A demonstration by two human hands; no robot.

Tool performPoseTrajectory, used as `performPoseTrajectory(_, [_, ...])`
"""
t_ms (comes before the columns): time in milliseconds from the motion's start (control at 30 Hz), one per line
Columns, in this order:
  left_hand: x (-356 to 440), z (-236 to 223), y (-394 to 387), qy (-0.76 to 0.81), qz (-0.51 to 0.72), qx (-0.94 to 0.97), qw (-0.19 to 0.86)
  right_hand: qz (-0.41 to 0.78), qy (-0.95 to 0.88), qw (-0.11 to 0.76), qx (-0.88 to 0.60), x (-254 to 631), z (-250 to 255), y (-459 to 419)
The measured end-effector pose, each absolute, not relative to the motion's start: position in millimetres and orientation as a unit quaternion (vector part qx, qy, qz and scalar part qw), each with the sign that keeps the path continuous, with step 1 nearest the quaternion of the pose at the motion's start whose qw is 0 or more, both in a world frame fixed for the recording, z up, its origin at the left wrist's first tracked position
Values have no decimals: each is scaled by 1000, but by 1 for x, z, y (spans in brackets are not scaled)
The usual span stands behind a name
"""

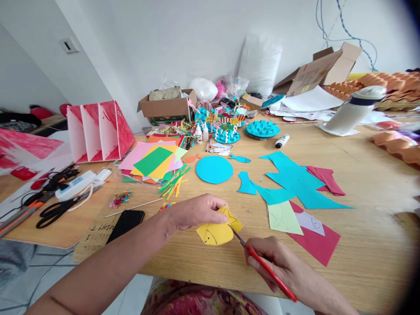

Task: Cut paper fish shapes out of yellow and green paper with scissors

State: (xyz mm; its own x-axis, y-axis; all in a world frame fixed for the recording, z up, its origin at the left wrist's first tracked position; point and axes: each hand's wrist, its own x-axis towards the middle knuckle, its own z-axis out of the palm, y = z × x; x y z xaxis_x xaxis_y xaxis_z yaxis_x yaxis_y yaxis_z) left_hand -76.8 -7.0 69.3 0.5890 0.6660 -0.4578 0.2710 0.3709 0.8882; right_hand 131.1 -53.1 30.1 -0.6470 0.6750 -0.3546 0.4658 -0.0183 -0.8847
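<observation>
Between thumb and fingers my left hand [205,212] pinches a piece of yellow paper [215,235] with a fish drawn on it in dark lines. My right hand [274,260] grips a pair of red-handled scissors [262,264], whose blades meet the paper at its right side, near the drawn tail. Part of the paper's upper edge is hidden behind my left fingers. Beyond my hands lies a blue paper circle [214,169]. Right of it are blue paper offcuts [295,179], a pale green sheet [285,218] with a faint drawing and a dark red sheet [318,243].
Left of my forearm are a black phone [126,223], a thin wooden stick [134,208] and black scissors [57,212]. Coloured paper sheets [154,161], glue bottles [198,134] and finished blue paper crafts [226,135] stand farther back. A white pump bottle [352,111] is at right.
</observation>
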Motion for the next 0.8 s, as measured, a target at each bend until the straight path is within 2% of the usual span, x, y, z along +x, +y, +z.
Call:
performPoseTrajectory(600, [-80,64,-4,420,125,514,737,533,-733,87,-414,132,30,-51])
performPoseTrajectory(800, [-82,60,-4,415,167,516,731,549,-723,80,-411,132,28,-50])
